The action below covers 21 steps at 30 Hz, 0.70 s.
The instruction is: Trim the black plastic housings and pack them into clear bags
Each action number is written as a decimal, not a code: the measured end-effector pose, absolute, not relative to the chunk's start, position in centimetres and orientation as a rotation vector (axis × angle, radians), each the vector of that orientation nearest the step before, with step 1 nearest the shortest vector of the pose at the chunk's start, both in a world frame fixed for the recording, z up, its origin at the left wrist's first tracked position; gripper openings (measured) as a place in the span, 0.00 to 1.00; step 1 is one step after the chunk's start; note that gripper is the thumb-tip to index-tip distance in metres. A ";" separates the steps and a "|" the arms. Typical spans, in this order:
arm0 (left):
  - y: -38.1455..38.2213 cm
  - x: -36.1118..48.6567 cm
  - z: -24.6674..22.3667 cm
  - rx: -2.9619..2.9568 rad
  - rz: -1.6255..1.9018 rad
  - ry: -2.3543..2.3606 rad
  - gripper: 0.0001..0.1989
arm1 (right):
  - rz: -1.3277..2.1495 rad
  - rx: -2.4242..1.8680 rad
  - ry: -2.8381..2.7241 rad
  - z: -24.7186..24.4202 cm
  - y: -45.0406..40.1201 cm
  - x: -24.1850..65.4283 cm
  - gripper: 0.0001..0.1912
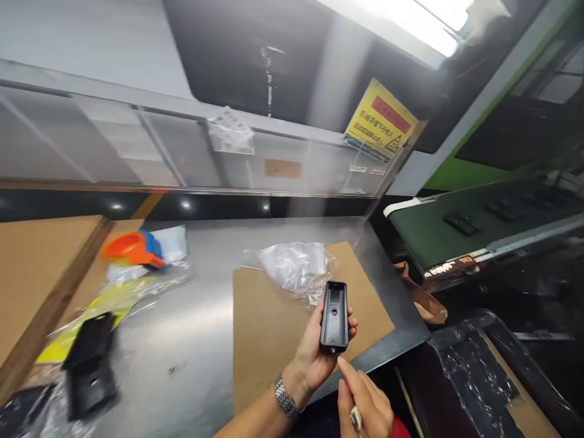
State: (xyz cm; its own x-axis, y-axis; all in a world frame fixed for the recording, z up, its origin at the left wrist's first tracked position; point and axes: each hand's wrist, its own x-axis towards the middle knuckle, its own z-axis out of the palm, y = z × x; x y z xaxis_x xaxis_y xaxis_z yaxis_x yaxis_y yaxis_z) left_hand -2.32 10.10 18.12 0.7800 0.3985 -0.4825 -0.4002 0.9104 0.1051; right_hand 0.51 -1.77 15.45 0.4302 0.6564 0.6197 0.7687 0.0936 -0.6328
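Note:
My left hand [314,347] is wrapped around a black plastic housing [334,331], a long, open-topped box shape with a round hole in its floor. Its hollow side faces up, and a small nub shows at the near end. Just below that end is my right hand [367,398], its index finger extended close to the nub; whether it touches, I cannot tell. The fingers of this hand are curled around a small tool with a pale metallic end [356,418], mostly hidden by the palm. Under the hands lies a cardboard sheet [264,340].
Crumpled clear plastic bags [294,264] lie on the cardboard. More black housings [91,371] are at left on the metal table [182,328], near an orange tape dispenser [130,248]. A green conveyor [424,234] carries black parts at right, above a lined bin [479,365].

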 end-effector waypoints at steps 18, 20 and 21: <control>1.9 5.3 16.2 0.329 0.026 0.397 0.25 | -0.581 -2.201 -1.035 14.6 -8.4 0.8 0.23; 0.6 5.4 15.9 0.339 -0.033 0.366 0.25 | -0.568 -2.278 -1.052 14.7 -9.3 0.4 0.24; 0.1 5.5 15.8 0.341 -0.060 0.354 0.25 | -0.574 -2.314 -1.047 14.7 -9.8 0.3 0.24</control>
